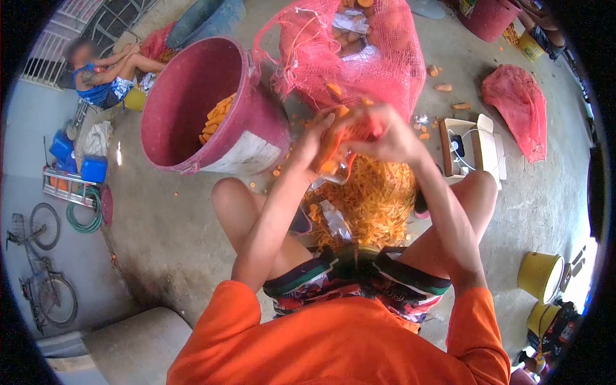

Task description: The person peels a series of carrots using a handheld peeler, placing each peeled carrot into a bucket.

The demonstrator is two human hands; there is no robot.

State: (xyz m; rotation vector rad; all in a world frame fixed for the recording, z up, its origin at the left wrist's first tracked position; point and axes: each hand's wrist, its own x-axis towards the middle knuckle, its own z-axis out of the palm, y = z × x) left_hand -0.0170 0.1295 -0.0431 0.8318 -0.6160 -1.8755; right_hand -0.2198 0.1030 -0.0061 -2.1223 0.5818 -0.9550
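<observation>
Above the pile of peelings, my left hand [310, 145] is closed round an orange carrot [330, 146]. My right hand [394, 138] is curled against it, gripping a red-handled peeler [372, 128] that is partly hidden by blurred fingers. Orange peelings [378, 196] are heaped on the floor between my legs, with a crumpled plastic piece [335, 220] on them. Left of my hands, a big pink bucket [256, 122] leans toward me with peeled carrots [218, 119] inside. Just beyond my hands stands a pink mesh sack [398, 58] with carrots and paper in it.
Loose carrots [443, 87] and an open cardboard box [457, 149] lie on the right. A red mesh sack [516, 106] rests farther right, above a yellow bucket [540, 277]. Another person [99, 80] sits at the far left. A bicycle [48, 269] and ladder [70, 186] stand by the wall.
</observation>
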